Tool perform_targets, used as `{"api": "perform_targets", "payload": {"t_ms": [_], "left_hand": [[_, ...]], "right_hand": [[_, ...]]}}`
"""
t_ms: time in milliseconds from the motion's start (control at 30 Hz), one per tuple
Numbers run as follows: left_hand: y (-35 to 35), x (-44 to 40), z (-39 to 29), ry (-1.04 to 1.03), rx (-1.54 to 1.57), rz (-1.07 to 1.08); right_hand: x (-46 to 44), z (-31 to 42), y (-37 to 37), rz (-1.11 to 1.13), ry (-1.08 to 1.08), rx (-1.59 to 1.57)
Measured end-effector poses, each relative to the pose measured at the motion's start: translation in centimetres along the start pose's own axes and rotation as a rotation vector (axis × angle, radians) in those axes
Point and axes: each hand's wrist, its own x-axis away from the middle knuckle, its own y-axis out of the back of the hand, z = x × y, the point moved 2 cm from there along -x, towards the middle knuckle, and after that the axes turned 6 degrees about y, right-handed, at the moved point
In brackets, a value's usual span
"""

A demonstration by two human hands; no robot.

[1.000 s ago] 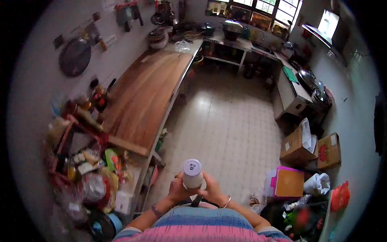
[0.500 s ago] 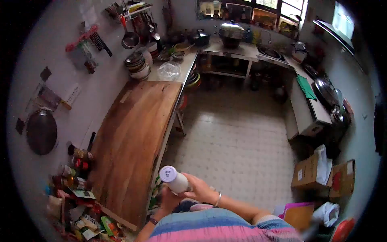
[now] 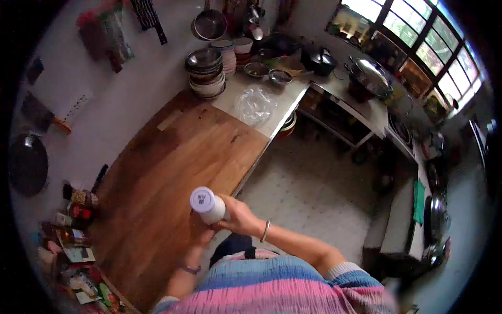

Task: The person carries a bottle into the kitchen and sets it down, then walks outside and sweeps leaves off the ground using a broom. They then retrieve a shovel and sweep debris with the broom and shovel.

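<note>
Bowl stack [image 3: 206,76] near plastic bag [image 3: 255,105]

One white bottle [image 3: 213,210], one green cloth [image 3: 419,202]

No readable text, small dark print on the pale lid [image 3: 202,199] of the bottle [image 3: 215,214] too tiny to make out, jar labels [image 3: 80,211] blurred.

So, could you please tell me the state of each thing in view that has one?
Bottle, capped, held
Right hand, closed around the bottle
Left hand, by the bottle, grip unclear
Wooden board, lying flat
Clear bag, crumpled
Bowls, stacked
Saucepan, hanging
Large pot, lidded
Green cloth, draped
</note>
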Motion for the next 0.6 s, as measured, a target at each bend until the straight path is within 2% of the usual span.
{"api": "perform_targets", "payload": {"t_ms": [33, 67, 167, 200, 300, 333, 433, 467, 567, 600], "left_hand": [[-0.5, -2.8, -0.2, 0.051, -0.005, 0.013], [-1.1, -5.8, -1.3, -0.039, 0.06, -0.025], [-3.2, -13.1, -1.2, -0.014, -0.048, -0.146], [-3.6, -15.9, -1.8, -0.02, 0.032, -0.038], [-5.9, -23.2, -1.6, -0.069, -0.113, -0.174], [-5.7, -25.6, -4.9, 0.011, -0.138, -0.138], [-9.7, -34.0, -2.5, 0.033, -0.258, -0.214], [-10.7, -36.6, -2.9, 0.129, -0.286, -0.101], [-14.2, -45.2, -2.9, -0.011, -0.322, -0.259], [-15.3, -48.2, -3.0, 0.058, -0.382, -0.252]], "right_hand": [[-2.2, -1.2, 1.7, 0.009, 0.007, 0.004], [-4.4, -2.5, 3.4, -0.001, 0.037, -0.012], [-9.7, -7.0, 7.8, 0.028, 0.107, 0.025], [-11.7, -8.1, 9.3, 0.065, 0.054, -0.051], [-16.8, -12.7, 13.8, 0.083, 0.089, -0.051], [-18.8, -14.5, 15.4, 0.083, 0.102, -0.057], [-23.8, -20.5, 20.1, 0.121, 0.078, -0.089], [-25.3, -22.4, 21.6, 0.103, 0.089, -0.098], [-31.1, -27.0, 27.5, 0.083, 0.088, -0.12], [-32.8, -28.3, 29.0, 0.076, 0.073, -0.133]]}}
